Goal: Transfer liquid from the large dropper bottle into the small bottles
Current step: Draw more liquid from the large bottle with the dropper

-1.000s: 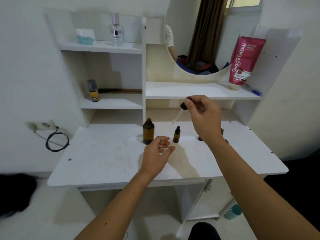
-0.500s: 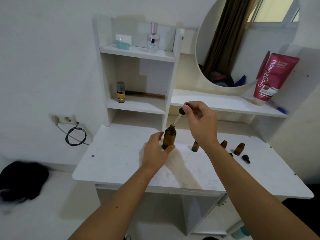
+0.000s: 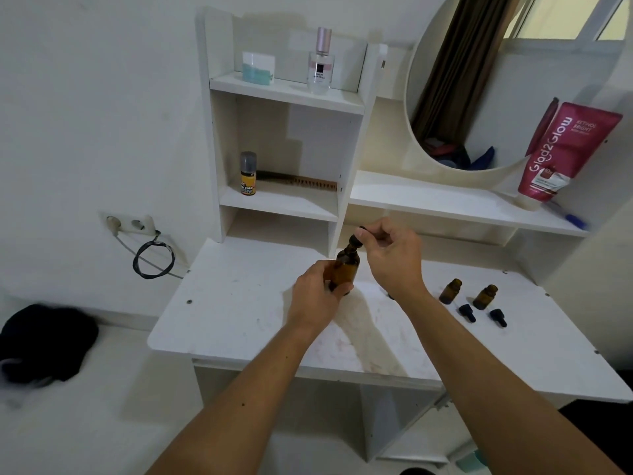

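The large amber dropper bottle [image 3: 346, 270] stands on the white dressing table [image 3: 239, 303], gripped around its body by my left hand [image 3: 317, 296]. My right hand [image 3: 394, 255] pinches the black dropper cap [image 3: 356, 238], which sits on the bottle's neck. Two small amber bottles [image 3: 449, 291] [image 3: 484, 296] stand uncapped to the right, with their two black caps [image 3: 467, 313] [image 3: 498, 317] lying in front of them. Another small bottle is mostly hidden behind my right wrist.
Shelves behind hold a perfume bottle [image 3: 320, 63], a white jar [image 3: 258, 67], a small yellow bottle [image 3: 248, 173] and a comb [image 3: 301, 181]. A red tube [image 3: 561, 152] leans beside the round mirror [image 3: 507, 80]. A wall socket with a coiled cable [image 3: 152, 260] is left.
My left hand has closed around the large bottle. My right hand has lowered the dropper into its neck. The view has shifted, so the table sits further right.
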